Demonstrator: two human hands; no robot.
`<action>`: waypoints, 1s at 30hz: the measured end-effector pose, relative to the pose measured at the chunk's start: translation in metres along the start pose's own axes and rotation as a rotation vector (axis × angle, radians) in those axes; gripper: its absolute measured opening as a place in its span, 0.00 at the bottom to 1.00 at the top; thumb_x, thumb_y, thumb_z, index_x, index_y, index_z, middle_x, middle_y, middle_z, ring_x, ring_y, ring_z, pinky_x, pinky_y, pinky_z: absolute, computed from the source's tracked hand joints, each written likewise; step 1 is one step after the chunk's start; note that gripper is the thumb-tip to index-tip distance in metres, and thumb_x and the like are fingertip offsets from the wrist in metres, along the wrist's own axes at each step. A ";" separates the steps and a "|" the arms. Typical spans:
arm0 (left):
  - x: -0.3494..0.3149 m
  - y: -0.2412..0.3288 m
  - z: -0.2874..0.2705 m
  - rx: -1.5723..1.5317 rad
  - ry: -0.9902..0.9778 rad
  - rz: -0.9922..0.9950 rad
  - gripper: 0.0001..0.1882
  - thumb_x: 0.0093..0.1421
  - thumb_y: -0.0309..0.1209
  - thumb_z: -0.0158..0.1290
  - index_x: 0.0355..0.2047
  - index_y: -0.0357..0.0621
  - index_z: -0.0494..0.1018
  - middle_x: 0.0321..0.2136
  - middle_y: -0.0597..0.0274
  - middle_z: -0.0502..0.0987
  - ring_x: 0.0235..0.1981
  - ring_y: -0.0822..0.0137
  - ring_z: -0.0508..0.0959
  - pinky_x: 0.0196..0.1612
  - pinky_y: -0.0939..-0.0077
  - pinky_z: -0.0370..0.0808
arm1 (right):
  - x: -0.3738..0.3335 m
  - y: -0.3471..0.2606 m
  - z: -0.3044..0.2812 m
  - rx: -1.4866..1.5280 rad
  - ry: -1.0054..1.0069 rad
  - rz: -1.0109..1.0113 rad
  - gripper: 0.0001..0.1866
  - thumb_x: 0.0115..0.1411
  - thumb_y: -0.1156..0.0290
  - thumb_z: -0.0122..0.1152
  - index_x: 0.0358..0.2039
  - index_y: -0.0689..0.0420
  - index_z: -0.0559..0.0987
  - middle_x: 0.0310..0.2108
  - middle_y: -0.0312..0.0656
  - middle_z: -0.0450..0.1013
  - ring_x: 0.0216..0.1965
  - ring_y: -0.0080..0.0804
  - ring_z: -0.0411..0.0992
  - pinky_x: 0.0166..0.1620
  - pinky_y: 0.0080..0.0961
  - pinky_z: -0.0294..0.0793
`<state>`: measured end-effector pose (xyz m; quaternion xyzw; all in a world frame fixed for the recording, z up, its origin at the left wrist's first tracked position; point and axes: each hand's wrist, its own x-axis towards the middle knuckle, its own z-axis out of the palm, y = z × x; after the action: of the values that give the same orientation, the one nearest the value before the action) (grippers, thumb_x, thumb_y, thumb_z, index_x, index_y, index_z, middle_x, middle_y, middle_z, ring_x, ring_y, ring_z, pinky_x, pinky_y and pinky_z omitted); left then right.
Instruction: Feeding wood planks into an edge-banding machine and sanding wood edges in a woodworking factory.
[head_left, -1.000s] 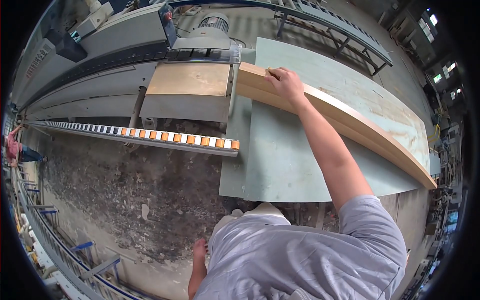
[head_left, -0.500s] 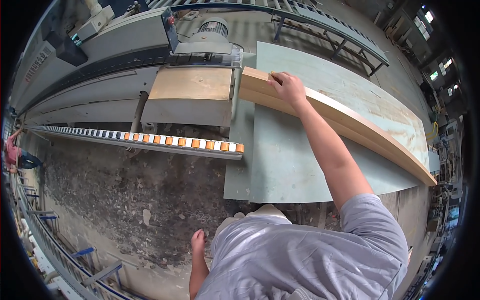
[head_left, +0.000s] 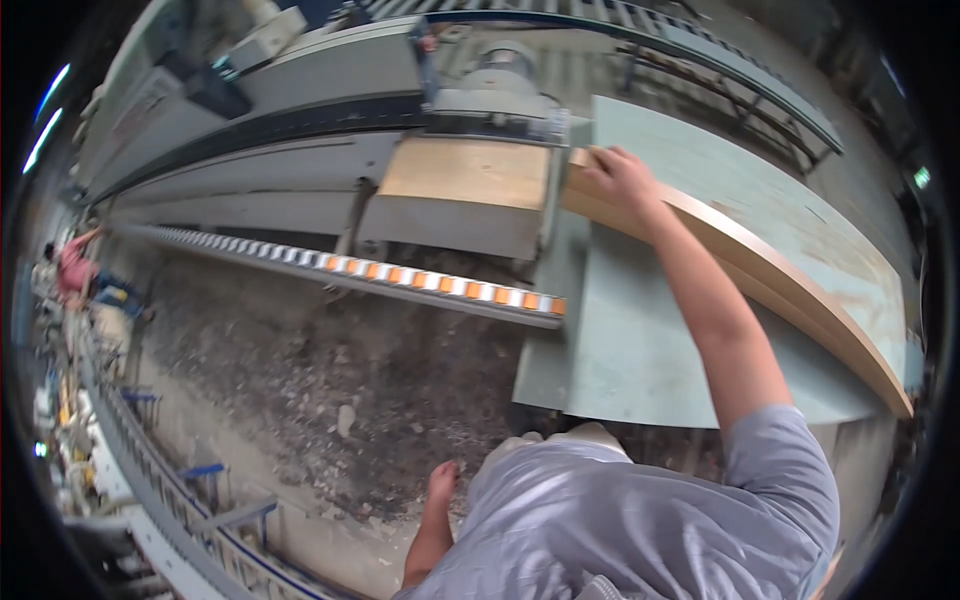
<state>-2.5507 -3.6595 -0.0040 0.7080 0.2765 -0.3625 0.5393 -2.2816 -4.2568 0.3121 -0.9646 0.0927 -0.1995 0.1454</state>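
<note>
Wood strips [head_left: 800,280] lie long and flat on the pale green desk [head_left: 640,345], right under the right hand [head_left: 632,186] and running off to its right. The right fingers [head_left: 601,170] are bent, with their tips on the top of the wood by its left end. They are blurry, so I cannot tell if they pinch it. The right arm hides a piece of the wood. The left hand [head_left: 443,482] hangs low by the body, off to the left, and touches no wood. It is small and fuzzy, so I cannot tell if its fingers are curled tight.

Up and left of the right fingers, the gray motor [head_left: 505,68] is smeary too. Way off to the left, a person in a pink top [head_left: 76,266] is tiny and bent by the lens.

Just left of the right fingers the wood stops, near a tan plate [head_left: 465,172] on the machine. Below that plate, the rail with orange rollers [head_left: 440,282] ends close to the desk. The far end of the wood reaches the desk's right edge. There is bare desk above and below the wood, and open floor [head_left: 320,375] around the left hand.
</note>
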 end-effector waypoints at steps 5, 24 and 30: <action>-0.003 0.013 -0.010 0.071 -0.010 -0.054 0.20 0.65 0.39 0.50 0.55 0.48 0.69 0.44 0.63 0.77 0.39 0.64 0.78 0.39 0.68 0.75 | 0.002 -0.003 0.008 0.015 0.081 0.007 0.19 0.58 0.54 0.58 0.44 0.51 0.81 0.40 0.43 0.75 0.42 0.45 0.74 0.45 0.38 0.74; -0.002 0.005 -0.006 0.007 0.011 -0.089 0.19 0.64 0.41 0.52 0.53 0.48 0.72 0.39 0.65 0.77 0.34 0.70 0.76 0.34 0.74 0.75 | 0.001 -0.020 0.004 -0.023 0.089 -0.005 0.20 0.58 0.50 0.57 0.43 0.51 0.80 0.42 0.41 0.74 0.42 0.44 0.74 0.45 0.38 0.75; -0.002 0.009 -0.010 0.026 0.008 -0.042 0.20 0.64 0.41 0.52 0.53 0.46 0.72 0.36 0.66 0.77 0.32 0.72 0.76 0.35 0.75 0.74 | 0.017 -0.029 0.016 -0.010 0.116 -0.073 0.19 0.59 0.51 0.57 0.36 0.54 0.80 0.36 0.44 0.75 0.38 0.46 0.75 0.41 0.39 0.76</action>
<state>-2.5420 -3.6520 0.0043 0.7105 0.2888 -0.3745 0.5210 -2.2561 -4.2297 0.3138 -0.9549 0.0667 -0.2596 0.1277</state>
